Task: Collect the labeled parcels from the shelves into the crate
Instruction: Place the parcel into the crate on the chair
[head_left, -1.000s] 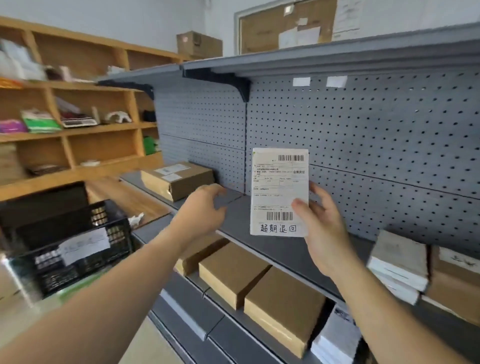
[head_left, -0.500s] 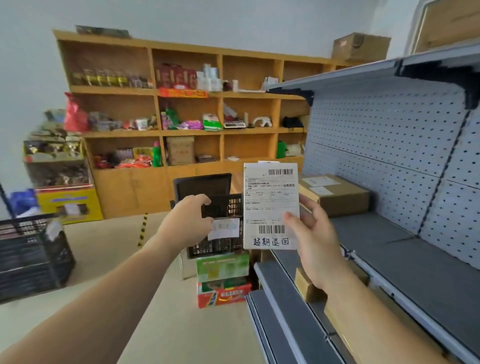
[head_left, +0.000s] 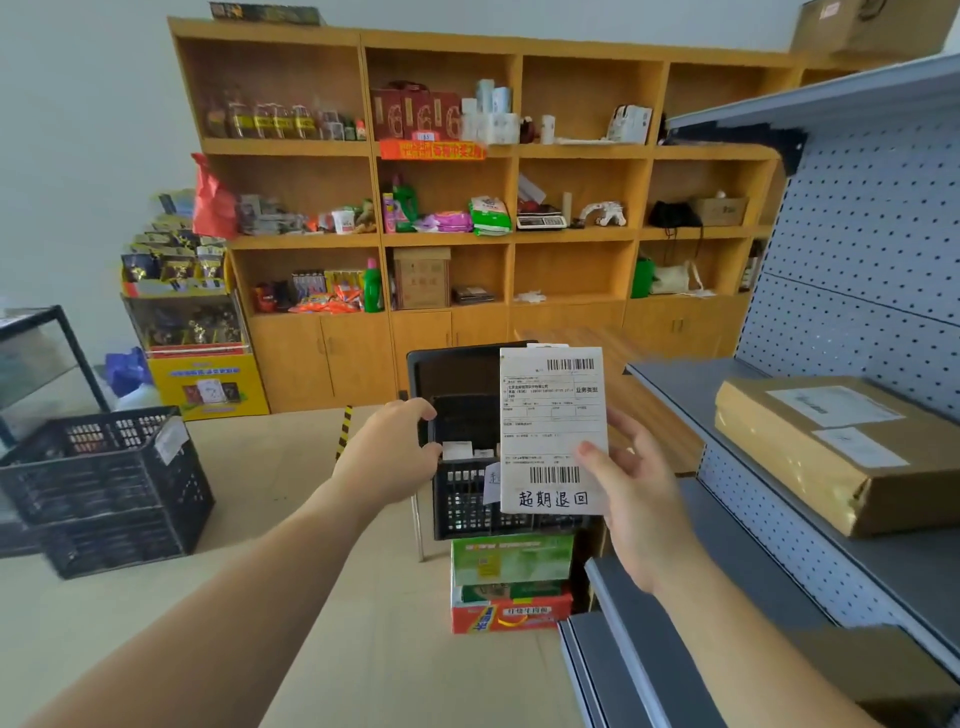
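My right hand (head_left: 636, 499) holds a flat white parcel (head_left: 553, 415) upright, thumb on its front; it carries barcodes and handwritten characters at the bottom. Directly behind the parcel stands a black plastic crate (head_left: 462, 499) with a white tag, raised on stacked cartons. My left hand (head_left: 389, 452) hovers at the crate's left rim, fingers loosely curled, holding nothing. A brown parcel (head_left: 831, 452) with white labels lies on the grey shelf (head_left: 675, 384) to the right.
Green and red cartons (head_left: 511, 566) support the crate. A second black crate (head_left: 104, 488) sits on the floor at left. A wooden cabinet (head_left: 447, 322) full of goods lines the back wall. The grey pegboard rack (head_left: 857, 291) fills the right side.
The view has swung left from the grey shelves toward the black crate. My right hand has carried the white parcel along, and both hands now sit in front of the crate.
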